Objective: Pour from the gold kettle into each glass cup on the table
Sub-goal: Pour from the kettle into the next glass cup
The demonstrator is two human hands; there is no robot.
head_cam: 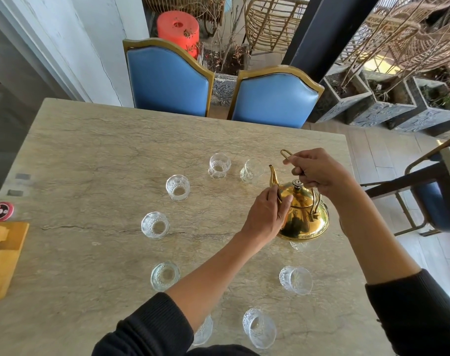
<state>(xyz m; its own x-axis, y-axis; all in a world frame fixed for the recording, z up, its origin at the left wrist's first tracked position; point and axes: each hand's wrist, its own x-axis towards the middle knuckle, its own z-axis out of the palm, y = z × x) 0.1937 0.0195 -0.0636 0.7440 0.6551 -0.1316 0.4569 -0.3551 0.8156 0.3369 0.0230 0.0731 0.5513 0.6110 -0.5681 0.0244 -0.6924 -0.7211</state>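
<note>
Gold, round-bellied metal kettle (pixel 302 214): right hand (pixel 319 173) in closed grip on its wire handle, left hand (pixel 267 214) pressed against its shoulder. Spout (pixel 272 176) aims at the nearest clear faceted glass cup (pixel 251 170) on the stone bench (pixel 103 155); tilting slowly should limit spills.

Beige stone-veined table (pixel 95 150) in daylight. Two blue chairs (pixel 167 80) with gold frames at its far edge. Pale wall (pixel 72 42) left, dark pillar (pixel 313 29) right, wicker chairs (pixel 272 19), stone planters (pixel 347 98), pale wood-plank floor (pixel 388 150).
</note>
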